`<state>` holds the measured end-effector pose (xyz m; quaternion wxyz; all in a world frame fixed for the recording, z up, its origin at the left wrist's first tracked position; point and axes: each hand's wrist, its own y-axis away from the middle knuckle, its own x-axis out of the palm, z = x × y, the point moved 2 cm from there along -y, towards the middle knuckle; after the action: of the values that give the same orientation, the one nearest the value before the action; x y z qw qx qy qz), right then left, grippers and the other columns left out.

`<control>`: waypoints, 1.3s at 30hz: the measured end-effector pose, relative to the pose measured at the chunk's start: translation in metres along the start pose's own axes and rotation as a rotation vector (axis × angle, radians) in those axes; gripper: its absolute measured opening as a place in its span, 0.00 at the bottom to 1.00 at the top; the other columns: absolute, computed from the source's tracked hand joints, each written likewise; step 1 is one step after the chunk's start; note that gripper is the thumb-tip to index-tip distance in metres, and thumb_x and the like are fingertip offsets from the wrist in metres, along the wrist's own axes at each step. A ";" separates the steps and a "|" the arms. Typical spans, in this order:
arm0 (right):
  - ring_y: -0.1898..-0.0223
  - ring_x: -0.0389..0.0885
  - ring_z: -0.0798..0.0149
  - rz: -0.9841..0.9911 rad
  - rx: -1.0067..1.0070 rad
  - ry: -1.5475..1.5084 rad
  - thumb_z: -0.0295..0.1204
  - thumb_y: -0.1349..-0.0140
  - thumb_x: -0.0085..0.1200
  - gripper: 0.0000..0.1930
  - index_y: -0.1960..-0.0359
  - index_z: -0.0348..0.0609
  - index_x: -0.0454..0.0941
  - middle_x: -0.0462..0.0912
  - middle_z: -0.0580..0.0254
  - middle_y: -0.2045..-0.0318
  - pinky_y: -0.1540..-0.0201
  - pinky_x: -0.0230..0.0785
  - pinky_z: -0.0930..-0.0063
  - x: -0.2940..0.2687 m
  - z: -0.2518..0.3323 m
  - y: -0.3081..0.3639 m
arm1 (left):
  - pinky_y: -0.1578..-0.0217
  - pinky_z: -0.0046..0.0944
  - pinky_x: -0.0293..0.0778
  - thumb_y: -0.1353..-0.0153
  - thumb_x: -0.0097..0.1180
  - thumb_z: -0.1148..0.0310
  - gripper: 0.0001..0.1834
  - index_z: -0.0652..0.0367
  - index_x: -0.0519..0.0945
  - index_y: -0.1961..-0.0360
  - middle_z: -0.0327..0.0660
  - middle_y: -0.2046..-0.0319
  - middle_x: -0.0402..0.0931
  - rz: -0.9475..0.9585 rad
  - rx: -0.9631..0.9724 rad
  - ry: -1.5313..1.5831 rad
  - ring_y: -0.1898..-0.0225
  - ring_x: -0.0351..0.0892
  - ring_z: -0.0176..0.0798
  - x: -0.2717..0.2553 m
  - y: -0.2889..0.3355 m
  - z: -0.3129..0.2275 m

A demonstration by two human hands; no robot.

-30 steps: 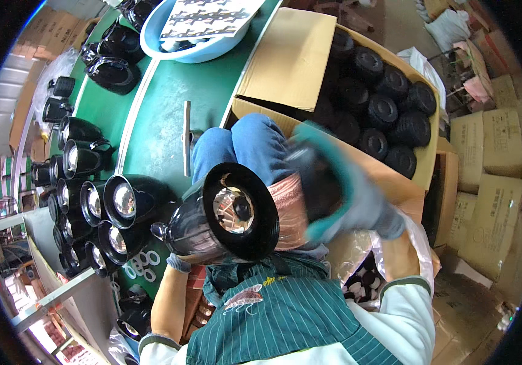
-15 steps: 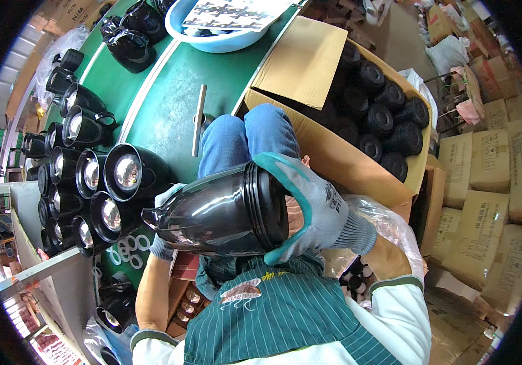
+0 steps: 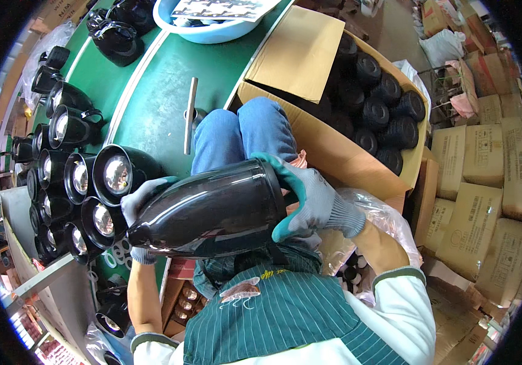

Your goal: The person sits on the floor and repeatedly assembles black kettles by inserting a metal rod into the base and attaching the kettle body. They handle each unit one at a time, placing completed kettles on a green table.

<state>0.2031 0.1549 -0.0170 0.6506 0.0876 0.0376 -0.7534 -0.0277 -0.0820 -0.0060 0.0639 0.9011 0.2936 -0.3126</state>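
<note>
A glossy black thermos jug (image 3: 206, 213) lies on its side across my lap, its spout end to the left and its wide base end to the right. My right hand (image 3: 312, 198), in a grey and teal glove, is spread round the base end, fingers above and thumb below. My left hand (image 3: 141, 204), gloved too, grips the jug near the spout; the jug hides part of it. Left of it, several black jugs (image 3: 94, 176) lie stacked with their open ends toward me, showing shiny silver inside.
An open carton (image 3: 346, 161) of black ridged round parts (image 3: 375, 114) stands at the right. Ahead, the green worktop (image 3: 169, 85) holds a light blue basin (image 3: 212, 34) and a metal bar (image 3: 191, 115). White rings (image 3: 115, 255) lie beneath the stacked jugs. Sealed cartons (image 3: 471, 219) are piled far right.
The ridged threads seen between the jug's body and its base no longer show; the base end now sits flush. My left hand has come further round the spout end. The view has shifted slightly.
</note>
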 end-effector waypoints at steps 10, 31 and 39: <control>0.29 0.67 0.49 0.316 0.262 -0.524 0.54 0.45 0.70 0.55 0.22 0.40 0.54 0.61 0.45 0.27 0.27 0.60 0.56 -0.008 -0.052 0.006 | 0.56 0.42 0.85 0.42 0.66 0.65 0.15 0.64 0.86 0.57 0.48 0.58 0.88 0.033 0.513 -0.197 0.57 0.90 0.46 -0.006 -0.017 -0.026; 0.23 0.53 0.47 -0.024 -0.222 0.241 0.50 0.32 0.57 0.49 0.20 0.39 0.43 0.54 0.49 0.23 0.21 0.44 0.54 0.010 -0.024 -0.005 | 0.49 0.38 0.80 0.39 0.62 0.68 0.17 0.70 0.84 0.54 0.46 0.56 0.88 -0.318 0.158 0.083 0.55 0.87 0.41 -0.008 0.006 0.004; 0.22 0.55 0.59 -0.224 -0.336 -0.703 0.38 0.23 0.50 0.38 0.20 0.38 0.44 0.52 0.53 0.21 0.20 0.45 0.67 0.037 -0.096 -0.014 | 0.50 0.42 0.82 0.43 0.67 0.71 0.16 0.67 0.85 0.55 0.52 0.53 0.88 -0.226 0.530 -0.287 0.53 0.90 0.47 -0.016 -0.020 -0.054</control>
<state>0.1917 0.1370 -0.1188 0.5430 -0.2878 -0.0552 -0.7870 -0.0210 -0.0579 0.0478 -0.1676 0.7947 0.2884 -0.5071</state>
